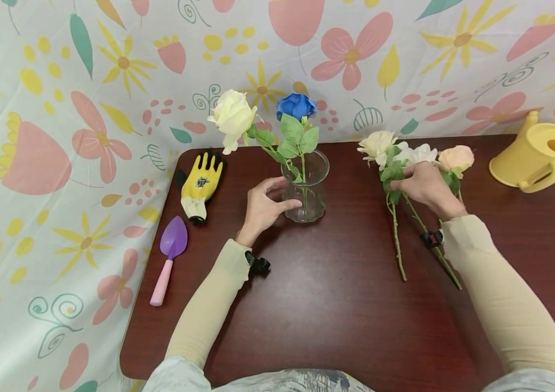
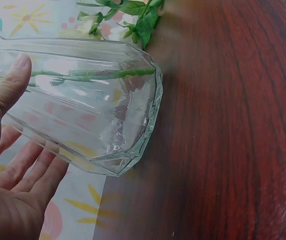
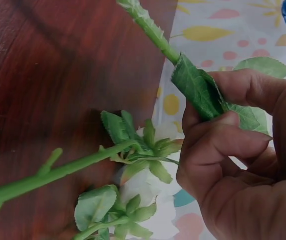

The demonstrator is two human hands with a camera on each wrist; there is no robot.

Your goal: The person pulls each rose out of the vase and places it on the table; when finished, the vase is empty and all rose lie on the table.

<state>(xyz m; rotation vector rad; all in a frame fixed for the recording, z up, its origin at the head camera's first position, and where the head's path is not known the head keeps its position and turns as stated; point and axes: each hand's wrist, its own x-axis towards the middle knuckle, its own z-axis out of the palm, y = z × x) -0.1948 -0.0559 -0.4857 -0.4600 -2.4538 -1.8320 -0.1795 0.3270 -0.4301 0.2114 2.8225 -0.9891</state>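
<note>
A clear glass vase (image 1: 312, 204) stands on the table holding a cream-white rose (image 1: 232, 117) and a blue rose (image 1: 297, 105). My left hand (image 1: 263, 206) holds its side, thumb across the front and fingers around the back; in the left wrist view the faceted base and a green stem show through the glass. At the right, my right hand (image 1: 429, 188) pinches the leafy stem of a cream rose (image 1: 377, 147), a green leaf (image 3: 198, 87) folded between thumb and fingers. Beside it lie a white flower (image 1: 415, 154) and a peach rose (image 1: 456, 159), partly behind the hand.
A yellow watering can (image 1: 517, 158) stands at the back right. To the left are a yellow gardening glove (image 1: 203, 182) and a purple trowel with a pink handle (image 1: 173, 239). Flower-printed cloth (image 1: 238, 54) hangs along the table's back and left edges.
</note>
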